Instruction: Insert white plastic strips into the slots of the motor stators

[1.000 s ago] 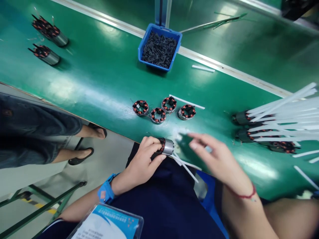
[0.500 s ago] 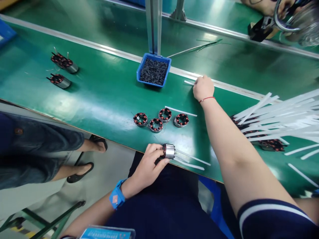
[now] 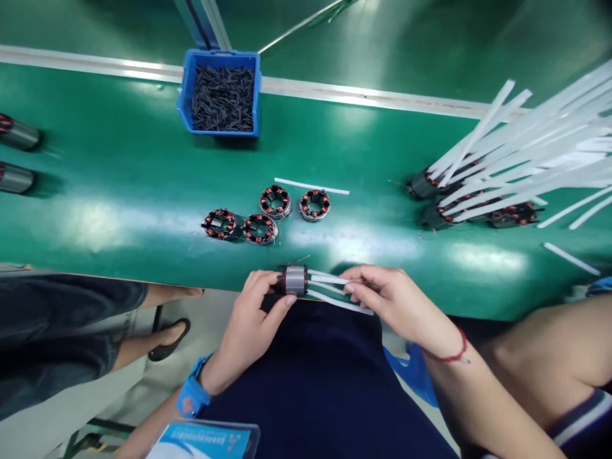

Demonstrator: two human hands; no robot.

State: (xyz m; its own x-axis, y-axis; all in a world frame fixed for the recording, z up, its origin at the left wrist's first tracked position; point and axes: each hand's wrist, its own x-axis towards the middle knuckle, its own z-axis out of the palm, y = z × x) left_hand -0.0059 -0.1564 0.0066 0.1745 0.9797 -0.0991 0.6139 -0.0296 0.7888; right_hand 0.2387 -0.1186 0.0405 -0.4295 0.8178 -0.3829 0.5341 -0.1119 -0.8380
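Observation:
My left hand (image 3: 258, 312) grips a motor stator (image 3: 296, 280) on its side at the table's front edge. Its steel body shows between thumb and fingers, and several white sleeves stick out of its right end. My right hand (image 3: 382, 293) pinches one white sleeve (image 3: 329, 279) close to that end. Just beyond lie several more stators with copper windings, among them one stator (image 3: 315, 204) at the right of the group and another stator (image 3: 220, 224) at the left. A loose white sleeve (image 3: 312, 186) lies behind them.
A blue bin (image 3: 220, 131) of short black tubes stands by the rear rail (image 3: 315, 88). On the right, stators (image 3: 437, 213) hold a spread of long white sleeves (image 3: 530, 166). Two stators (image 3: 19, 134) sit far left. Another person's legs (image 3: 71, 306) are at left; someone's arm (image 3: 549, 344) is at right.
My right hand has come back from the rear rail to the held stator, with a white sleeve in its fingers. The view has shifted to the right.

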